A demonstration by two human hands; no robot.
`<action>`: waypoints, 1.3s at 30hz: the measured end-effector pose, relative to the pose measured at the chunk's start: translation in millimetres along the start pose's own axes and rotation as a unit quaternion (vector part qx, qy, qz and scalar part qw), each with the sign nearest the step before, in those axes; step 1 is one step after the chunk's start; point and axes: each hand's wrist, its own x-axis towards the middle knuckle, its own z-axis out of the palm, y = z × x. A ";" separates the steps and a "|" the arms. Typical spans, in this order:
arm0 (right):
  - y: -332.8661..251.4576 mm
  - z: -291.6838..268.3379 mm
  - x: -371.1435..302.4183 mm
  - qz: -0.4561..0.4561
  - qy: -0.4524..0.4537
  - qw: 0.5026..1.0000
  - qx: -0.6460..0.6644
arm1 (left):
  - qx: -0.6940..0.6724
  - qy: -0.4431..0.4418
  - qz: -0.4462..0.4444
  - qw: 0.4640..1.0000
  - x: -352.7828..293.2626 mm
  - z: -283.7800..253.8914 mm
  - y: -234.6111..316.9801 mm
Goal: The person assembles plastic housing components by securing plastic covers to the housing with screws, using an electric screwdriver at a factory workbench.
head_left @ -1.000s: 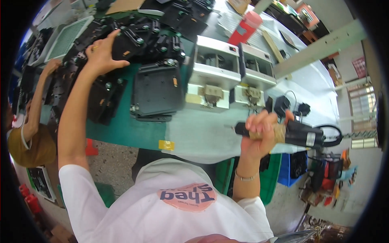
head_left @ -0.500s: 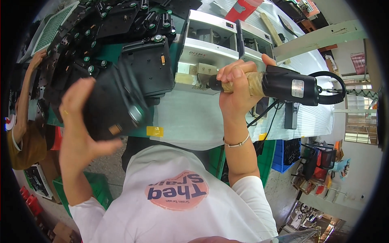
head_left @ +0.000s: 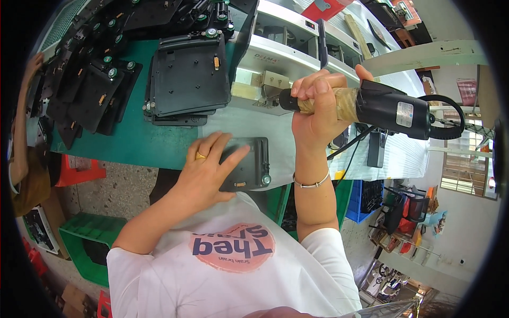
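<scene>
A small black plastic panel (head_left: 245, 165) with a green-and-silver round part at one corner lies on the white sheet by the table's near edge. My left hand (head_left: 208, 167) grips its left side, fingers spread over the top and thumb along the near edge. In my right hand (head_left: 318, 103) is a black electric screwdriver (head_left: 395, 108), its grip wrapped in yellowish tape. It is held almost level, its tip end pointing left, in front of a white screw feeder (head_left: 275, 61). Whether the tip touches the feeder, I cannot tell.
Similar black panels (head_left: 191, 79) are stacked on the green mat (head_left: 127, 143), with several more at the far left. A second feeder (head_left: 342, 53) stands to the right. Another person's arm (head_left: 22, 111) reaches in at left. Below are green (head_left: 79, 254) and blue (head_left: 366, 214) crates.
My left hand has brought the panel right and down from beside the stack to the white sheet. The screwdriver in my right hand has shifted slightly right.
</scene>
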 end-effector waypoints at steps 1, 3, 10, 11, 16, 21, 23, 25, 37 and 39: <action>-0.3 -0.4 0.0 -0.003 0.001 1.000 0.002 | -0.002 -0.001 0.000 1.000 1.0 0.1 -1.5; 4.1 -2.9 1.6 -0.006 0.001 1.000 0.025 | 0.001 0.003 -0.002 1.000 1.9 -0.3 -3.3; 3.0 -1.5 9.2 0.022 -0.048 0.999 0.002 | -0.010 0.023 -0.017 1.000 2.0 1.7 -10.3; 3.0 -3.3 10.5 0.024 -0.047 0.999 0.002 | -0.021 0.034 -0.019 0.999 1.5 2.5 -11.1; 7.5 -3.0 14.9 -0.024 -0.192 0.975 -0.106 | -0.022 0.041 -0.008 0.999 -0.7 4.2 -11.7; 0.8 7.0 15.3 0.090 -0.078 0.992 -0.047 | -0.005 0.086 0.011 0.996 0.1 10.9 -11.3; -5.2 4.0 10.5 0.109 -0.056 0.992 -0.023 | -0.006 0.094 0.015 0.995 -0.6 14.7 -11.8; -13.4 -2.2 -3.0 0.109 -0.042 0.993 0.003 | -0.010 0.103 0.015 0.995 -2.4 18.2 -12.2; -47.9 -32.7 -74.7 0.150 -0.006 0.988 0.030 | 0.047 0.187 0.157 0.968 17.0 45.4 -0.4; -45.1 -33.3 -77.7 0.146 -0.014 0.989 0.002 | 0.051 0.187 0.154 0.969 17.0 47.0 -0.6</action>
